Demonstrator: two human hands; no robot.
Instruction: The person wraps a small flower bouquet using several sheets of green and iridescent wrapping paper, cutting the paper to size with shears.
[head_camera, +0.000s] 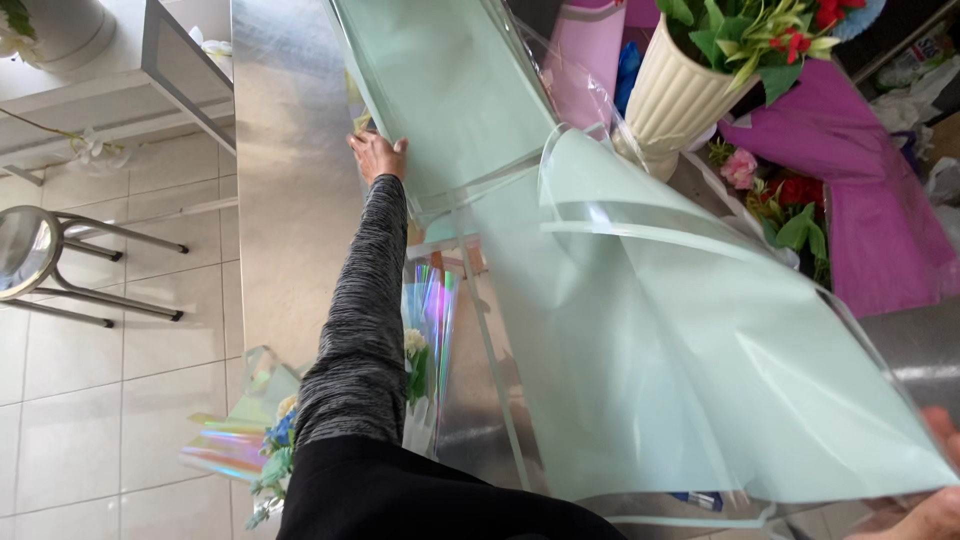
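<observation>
A large pale green wrapping sheet (640, 350) with a clear edge lies over a steel table (290, 200). My left hand (377, 156), in a grey mottled sleeve, presses flat on the sheet's far left edge. My right hand (925, 500) is at the bottom right corner and grips the sheet's near corner, lifting it so the sheet curls upward in the middle. More pale green sheets (440, 80) lie stacked underneath toward the far end.
A cream ribbed vase (675, 100) with green and red flowers stands at the back right, beside purple wrapping paper (880, 230) and pink flowers (740, 168). Iridescent film and a small bouquet (275, 435) sit by my left side. A metal stool (40, 255) stands on the tiled floor.
</observation>
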